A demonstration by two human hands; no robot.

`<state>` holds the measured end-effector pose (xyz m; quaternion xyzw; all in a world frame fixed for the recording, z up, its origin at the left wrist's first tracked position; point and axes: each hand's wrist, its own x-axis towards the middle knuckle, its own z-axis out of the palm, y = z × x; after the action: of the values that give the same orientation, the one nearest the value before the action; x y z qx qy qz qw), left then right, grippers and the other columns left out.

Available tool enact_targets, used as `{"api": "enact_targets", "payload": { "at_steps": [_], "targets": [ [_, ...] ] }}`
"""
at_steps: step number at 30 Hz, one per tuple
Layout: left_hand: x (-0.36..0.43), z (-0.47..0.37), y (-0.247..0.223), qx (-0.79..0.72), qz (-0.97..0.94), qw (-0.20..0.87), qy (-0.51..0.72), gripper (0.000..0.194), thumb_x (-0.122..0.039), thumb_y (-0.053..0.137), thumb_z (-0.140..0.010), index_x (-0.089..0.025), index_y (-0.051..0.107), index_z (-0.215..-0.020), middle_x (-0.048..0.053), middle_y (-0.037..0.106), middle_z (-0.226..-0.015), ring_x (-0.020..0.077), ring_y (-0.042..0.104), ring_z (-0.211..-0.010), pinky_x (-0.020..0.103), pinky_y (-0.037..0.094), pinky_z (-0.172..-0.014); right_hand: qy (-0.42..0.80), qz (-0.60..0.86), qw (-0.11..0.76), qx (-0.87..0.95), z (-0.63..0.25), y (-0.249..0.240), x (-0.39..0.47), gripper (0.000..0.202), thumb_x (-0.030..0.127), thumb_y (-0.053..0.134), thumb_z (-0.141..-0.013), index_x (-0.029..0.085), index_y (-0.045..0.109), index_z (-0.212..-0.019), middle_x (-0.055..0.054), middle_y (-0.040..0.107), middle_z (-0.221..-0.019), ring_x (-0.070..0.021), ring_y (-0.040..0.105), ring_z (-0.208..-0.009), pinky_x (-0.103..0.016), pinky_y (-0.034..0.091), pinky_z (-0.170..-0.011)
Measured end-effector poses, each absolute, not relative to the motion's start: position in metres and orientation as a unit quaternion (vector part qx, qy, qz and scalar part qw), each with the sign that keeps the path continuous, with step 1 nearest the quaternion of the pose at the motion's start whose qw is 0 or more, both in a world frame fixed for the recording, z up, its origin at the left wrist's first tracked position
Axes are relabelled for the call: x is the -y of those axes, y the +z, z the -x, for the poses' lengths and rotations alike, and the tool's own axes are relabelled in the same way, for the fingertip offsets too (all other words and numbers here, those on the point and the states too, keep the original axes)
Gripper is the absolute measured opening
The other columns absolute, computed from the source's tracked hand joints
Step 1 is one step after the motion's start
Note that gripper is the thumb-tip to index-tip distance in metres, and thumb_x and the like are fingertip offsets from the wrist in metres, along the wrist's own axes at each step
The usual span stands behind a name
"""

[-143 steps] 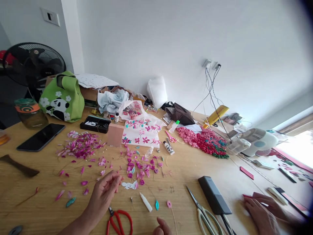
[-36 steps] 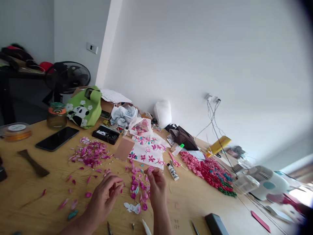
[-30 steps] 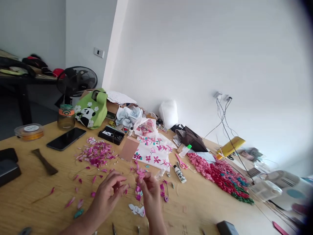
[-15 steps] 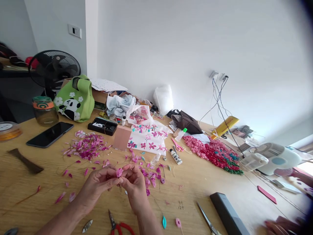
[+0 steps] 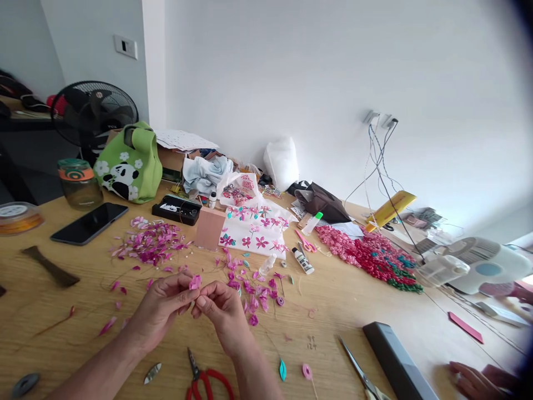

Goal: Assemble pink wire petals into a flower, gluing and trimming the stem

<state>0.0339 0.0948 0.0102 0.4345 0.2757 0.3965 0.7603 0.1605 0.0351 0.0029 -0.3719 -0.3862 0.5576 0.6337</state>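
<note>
A small pink petal flower (image 5: 195, 282) stands between the fingertips of my left hand (image 5: 164, 305), whose thumb and fingers pinch it. Close beside it, my right hand (image 5: 222, 314) has thumb and index finger pressed together just below the flower; what they pinch is too small to make out. Loose magenta petals (image 5: 152, 241) lie in a pile beyond my left hand, and more petals (image 5: 260, 294) are scattered to the right of my hands. Red-handled pliers (image 5: 204, 380) rest on the wooden table (image 5: 333, 311) below my hands.
Scissors (image 5: 360, 369) and a long grey box (image 5: 395, 361) lie at the front right, near another person's hand (image 5: 478, 378). Small bottles (image 5: 302, 261), a patterned sheet (image 5: 254, 230) and a red-pink pile (image 5: 375, 255) are farther back. A phone (image 5: 89, 223) lies left.
The flower and my left fingertips have shifted slightly left and up. My right fingers have moved from beside the flower to just below it. The whole view has turned a little.
</note>
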Motion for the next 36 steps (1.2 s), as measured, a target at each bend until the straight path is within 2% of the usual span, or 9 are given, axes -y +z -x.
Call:
{"api": "enact_targets", "payload": {
  "at_steps": [7, 12, 18, 24, 30, 34, 36],
  "targets": [
    [-0.094, -0.034, 0.002, -0.264, -0.470, 0.756, 0.371, 0.015, -0.027, 0.077, -0.067, -0.016, 0.068, -0.065, -0.002, 0.057, -0.058, 0.0108, 0.050, -0.057, 0.021, 0.038, -0.051, 0.533, 0.423, 0.626, 0.381, -0.160, 0.006, -0.033, 0.033, 0.047, 0.076, -0.068, 0.019, 0.059, -0.070, 0.003, 0.060, -0.056, -0.0107, 0.051, -0.051, -0.024, 0.039, -0.056],
    [-0.094, -0.034, 0.002, -0.264, -0.451, 0.764, 0.378, 0.020, -0.029, 0.078, -0.067, -0.015, 0.065, -0.061, -0.003, 0.054, -0.058, 0.0088, 0.046, -0.054, 0.020, 0.037, -0.050, 0.516, 0.437, 0.615, 0.405, -0.159, 0.007, -0.033, 0.034, 0.050, 0.072, -0.071, 0.019, 0.058, -0.072, 0.002, 0.058, -0.057, -0.0111, 0.050, -0.053, -0.025, 0.038, -0.056],
    [-0.096, -0.035, 0.008, -0.279, -0.402, 0.777, 0.397, 0.026, -0.031, 0.081, -0.063, -0.015, 0.061, -0.058, -0.007, 0.047, -0.050, 0.0047, 0.036, -0.045, 0.017, 0.033, -0.046, 0.463, 0.461, 0.586, 0.479, -0.156, 0.006, -0.030, 0.028, 0.045, 0.061, -0.082, 0.019, 0.056, -0.075, 0.000, 0.059, -0.063, -0.0139, 0.054, -0.061, -0.027, 0.041, -0.062],
    [-0.095, -0.037, 0.010, -0.302, -0.363, 0.789, 0.394, 0.028, -0.028, 0.084, -0.057, -0.013, 0.060, -0.058, -0.008, 0.046, -0.047, 0.0036, 0.035, -0.044, 0.015, 0.031, -0.044, 0.301, 0.586, 0.493, 0.567, -0.155, 0.005, -0.025, 0.024, 0.030, 0.047, -0.091, 0.020, 0.052, -0.070, 0.000, 0.057, -0.064, -0.0138, 0.051, -0.063, -0.025, 0.034, -0.058],
    [-0.095, -0.038, 0.009, -0.299, -0.354, 0.791, 0.399, 0.029, -0.029, 0.083, -0.059, -0.013, 0.059, -0.056, -0.007, 0.047, -0.046, 0.0032, 0.036, -0.043, 0.015, 0.028, -0.041, 0.195, 0.583, 0.450, 0.647, -0.150, 0.003, -0.023, 0.023, 0.024, 0.038, -0.094, 0.021, 0.048, -0.073, -0.001, 0.056, -0.070, -0.0145, 0.050, -0.066, -0.026, 0.033, -0.062],
    [-0.096, -0.037, 0.008, -0.302, -0.328, 0.801, 0.400, 0.026, -0.026, 0.085, -0.056, -0.012, 0.063, -0.059, -0.006, 0.051, -0.048, 0.0032, 0.039, -0.043, 0.015, 0.029, -0.041, 0.211, 0.600, 0.437, 0.636, -0.161, 0.007, -0.024, 0.028, 0.031, 0.039, -0.095, 0.021, 0.049, -0.070, -0.001, 0.056, -0.068, -0.0146, 0.051, -0.065, -0.026, 0.035, -0.063],
    [-0.097, -0.037, 0.009, -0.304, -0.317, 0.803, 0.402, 0.024, -0.023, 0.085, -0.054, -0.012, 0.066, -0.063, -0.004, 0.056, -0.053, 0.0042, 0.045, -0.047, 0.015, 0.033, -0.044, 0.229, 0.621, 0.470, 0.585, -0.176, 0.011, -0.026, 0.033, 0.038, 0.038, -0.095, 0.020, 0.052, -0.071, -0.001, 0.058, -0.068, -0.0149, 0.053, -0.065, -0.026, 0.037, -0.062]
  ]
}}
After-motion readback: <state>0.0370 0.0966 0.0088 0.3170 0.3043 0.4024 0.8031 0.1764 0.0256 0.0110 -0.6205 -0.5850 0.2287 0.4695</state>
